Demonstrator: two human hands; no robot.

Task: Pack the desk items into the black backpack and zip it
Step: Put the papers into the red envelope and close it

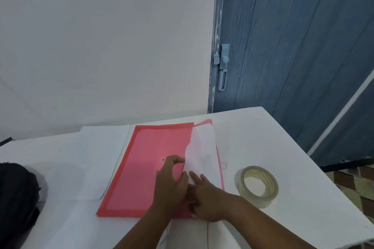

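Note:
A red plastic folder lies flat on the white desk. A white sheet of paper sticks partly out of the folder's open right side. My left hand rests on the folder near its snap button, with thumb and forefinger curled at the folder's open edge. My right hand lies beside it, fingers straight and pressing on the white sheet. The black backpack shows only in part at the left edge of the desk. Whether it is zipped cannot be seen.
A roll of clear tape lies to the right of the folder. More white sheets lie under and left of the folder. The desk's right edge runs diagonally beside a blue door; a white wall stands behind.

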